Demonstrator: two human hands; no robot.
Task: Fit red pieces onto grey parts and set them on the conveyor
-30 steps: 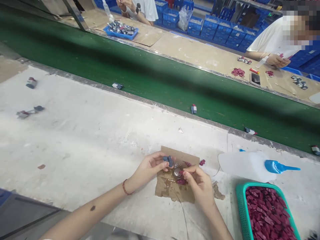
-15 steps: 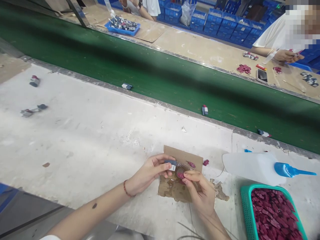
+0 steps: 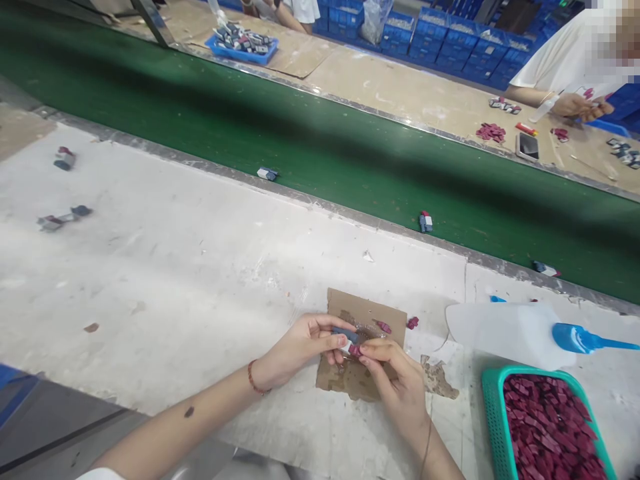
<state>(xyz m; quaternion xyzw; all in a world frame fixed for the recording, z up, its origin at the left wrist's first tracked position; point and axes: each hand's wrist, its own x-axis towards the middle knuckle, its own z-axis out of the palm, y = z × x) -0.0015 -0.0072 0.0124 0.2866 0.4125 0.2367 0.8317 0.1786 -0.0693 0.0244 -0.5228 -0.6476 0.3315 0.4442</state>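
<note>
My left hand point(image 3: 310, 343) is closed on a small blue-grey and white block-like piece point(image 3: 345, 335). Between the thumb and fingers of my right hand point(image 3: 397, 370) is a small dark red piece point(image 3: 355, 350), touching or very close to the white end of the block. Both hands are over a brown cardboard sheet point(image 3: 367, 305), which bears wet-looking glossy stains. Another dark red piece point(image 3: 384, 327) lies on the cardboard, and one more red piece point(image 3: 413, 323) sits just off its right edge.
A teal basket point(image 3: 493, 407) of dark red pieces stands at right, below a white bottle point(image 3: 505, 333) with a blue nozzle. Beyond the white table, a green conveyor belt point(image 3: 330, 160) carries several block pieces. Across it, a person point(image 3: 560, 60) handles small parts.
My right hand has moved left, bringing the red piece up to the block in my left hand. The pieces on the belt have shifted to the right.
</note>
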